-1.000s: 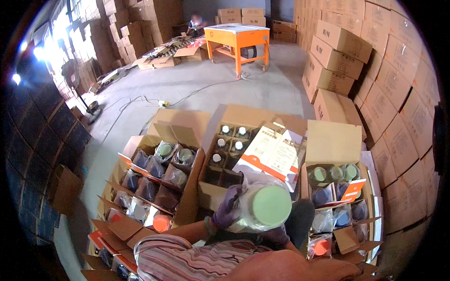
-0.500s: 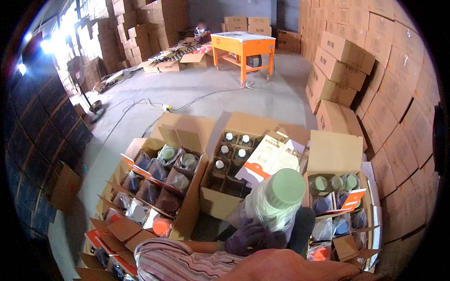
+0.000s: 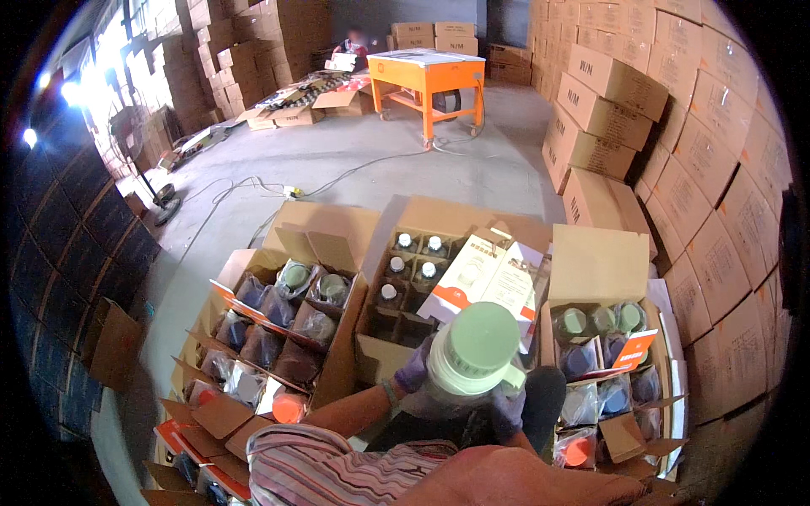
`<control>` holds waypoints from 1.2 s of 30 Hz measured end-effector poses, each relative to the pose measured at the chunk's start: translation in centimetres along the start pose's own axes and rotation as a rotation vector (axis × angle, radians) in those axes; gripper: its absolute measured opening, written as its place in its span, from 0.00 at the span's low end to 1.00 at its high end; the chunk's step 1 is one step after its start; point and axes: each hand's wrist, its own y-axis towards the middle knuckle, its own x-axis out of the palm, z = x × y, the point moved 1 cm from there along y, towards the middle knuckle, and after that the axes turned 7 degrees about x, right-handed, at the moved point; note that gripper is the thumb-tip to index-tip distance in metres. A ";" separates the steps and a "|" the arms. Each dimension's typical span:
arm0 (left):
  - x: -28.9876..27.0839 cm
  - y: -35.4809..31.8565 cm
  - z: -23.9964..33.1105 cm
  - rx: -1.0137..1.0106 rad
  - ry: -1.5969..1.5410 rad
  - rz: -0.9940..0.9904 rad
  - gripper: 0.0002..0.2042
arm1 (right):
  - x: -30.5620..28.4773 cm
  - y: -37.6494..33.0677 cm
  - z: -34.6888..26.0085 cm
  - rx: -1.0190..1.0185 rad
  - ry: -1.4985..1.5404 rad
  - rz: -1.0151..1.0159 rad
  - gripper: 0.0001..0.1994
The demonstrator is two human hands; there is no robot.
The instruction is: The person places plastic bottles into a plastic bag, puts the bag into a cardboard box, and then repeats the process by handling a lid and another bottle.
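A large bottle with a wide light green lid (image 3: 483,337) stands upright between my two gloved hands, above my lap. My left hand (image 3: 413,371) is closed around its left side. My right hand (image 3: 508,411) grips it low on the right, beside a pale handle or loop at the neck. The bottle's lower body is mostly hidden from above. Just behind it, a white and orange printed carton (image 3: 483,278) lies tilted over the middle cardboard box (image 3: 380,354). Inside that box stand several dark bottles with white caps (image 3: 429,270) in divided compartments.
Left of me, an open cardboard box (image 3: 342,337) holds several plastic-wrapped bottles; another open box (image 3: 591,266) stands right. Stacked cartons (image 3: 603,110) line the right side. Farther off are an orange table (image 3: 426,80), floor cables (image 3: 291,192), a fan (image 3: 164,198) and a seated person.
The bottle has gone from leaning to upright and shifted slightly left. My left hand has moved up to its left side, and my right hand now shows on the right. Clear wrap around its neck no longer shows.
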 end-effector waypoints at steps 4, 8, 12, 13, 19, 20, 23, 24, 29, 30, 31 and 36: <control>-3.1 -3.0 -4.6 -0.242 0.191 0.011 0.19 | 0.1 0.5 -1.9 -0.249 -0.208 0.101 0.31; -1.7 -0.7 7.2 -0.110 0.107 0.173 0.15 | -0.1 2.1 -8.6 -0.430 -0.422 0.228 0.26; -1.7 0.9 14.5 -0.217 -0.062 -0.122 0.23 | 0.5 2.9 -12.2 -0.925 -0.795 0.042 0.15; -1.0 0.5 15.7 -0.233 -0.016 -0.132 0.26 | 0.7 3.0 -11.8 -1.049 -0.862 -0.085 0.13; 1.0 -0.2 15.5 -0.026 0.365 -0.236 0.35 | -0.4 2.8 -10.8 -0.793 -0.807 -0.209 0.13; 1.1 -0.2 15.3 -0.004 0.387 -0.272 0.36 | -0.7 2.7 -10.9 -0.787 -0.824 -0.224 0.13; 1.7 -0.9 15.4 -0.118 0.357 -0.201 0.36 | -1.0 2.6 -11.8 -0.784 -0.850 -0.270 0.12; 1.7 -1.1 15.4 -0.124 0.346 -0.175 0.35 | -1.0 2.6 -12.1 -0.797 -0.850 -0.288 0.12; -0.8 -1.3 17.1 -0.037 0.251 0.100 0.33 | -7.9 6.1 -9.6 -0.640 -1.185 -0.055 0.10; -1.5 -1.1 17.4 -0.006 0.232 0.126 0.32 | -10.9 6.9 -8.5 -0.548 -1.308 0.051 0.10; -2.0 -1.0 17.3 0.010 0.208 0.138 0.31 | -13.0 6.8 -7.3 -0.558 -1.576 0.098 0.11; -4.2 -2.1 16.3 0.025 0.156 0.220 0.31 | -2.9 -1.5 -2.5 0.428 -1.238 -0.707 0.14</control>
